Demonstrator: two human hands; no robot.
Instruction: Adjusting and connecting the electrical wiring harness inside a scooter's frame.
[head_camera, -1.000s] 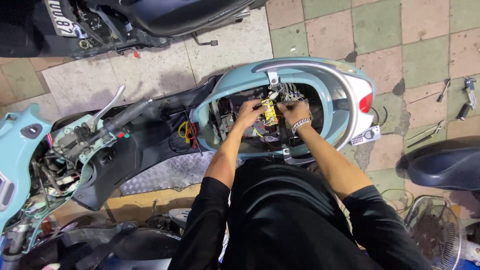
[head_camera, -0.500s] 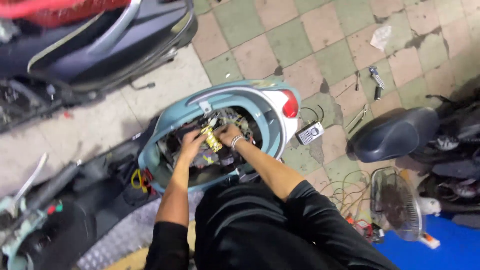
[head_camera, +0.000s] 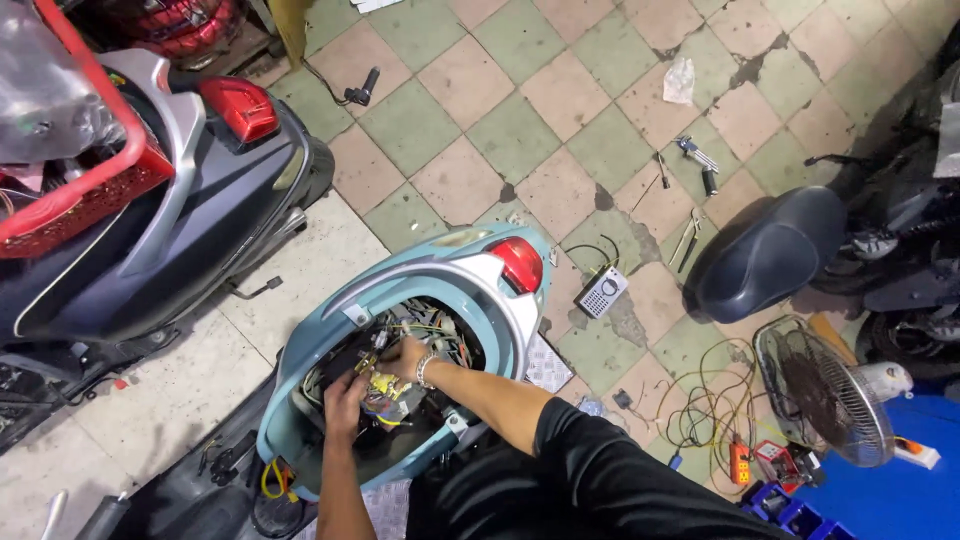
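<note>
A light blue scooter stands with its rear compartment open, its wiring bared and a red tail light at its back end. My left hand and my right hand are both inside the opening, fingers closed on a bundle of yellow-taped wires and connectors. A metal bracelet circles my right wrist. Black sleeves cover my upper arms.
A dark scooter with a red basket stands at left. On the tiled floor lie a grey meter, pliers, other tools and yellow leads. A detached black seat and a fan sit at right.
The view has swung right and pulled back, so the blue scooter now sits lower and left. Both hands stay in the open compartment on the wiring.
</note>
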